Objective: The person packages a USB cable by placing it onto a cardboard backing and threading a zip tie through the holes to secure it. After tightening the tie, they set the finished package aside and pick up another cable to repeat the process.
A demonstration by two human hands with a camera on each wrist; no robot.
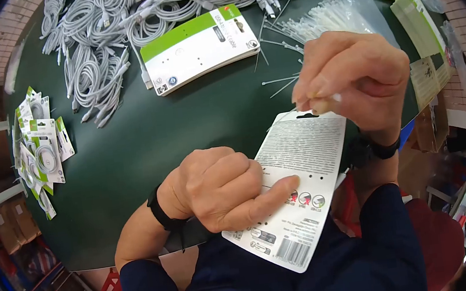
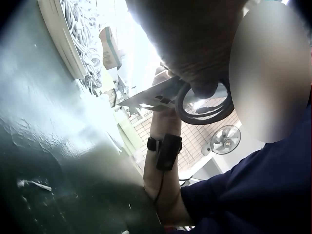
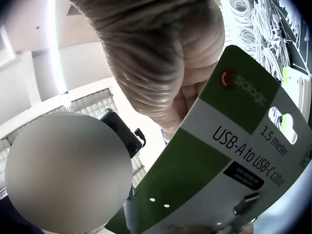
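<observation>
My left hand grips a printed cardboard packaging card, thumb across its back and curled fingers at its left edge. Toward the card's top, my right hand pinches a thin white cable tie, mostly hidden by the fingers; a small white tip shows between them. In the left wrist view a coiled cable hangs against the card's front side, at the left fingers. The right wrist view shows the card's green and white front, lettered "USB-A to USB-C cable", with a cable plug against it.
A stack of flat cards lies ahead on the green table. Behind it spread many coiled grey cables. Loose cable ties lie at the right on a plastic bag. Packed cards with cables pile at the left edge.
</observation>
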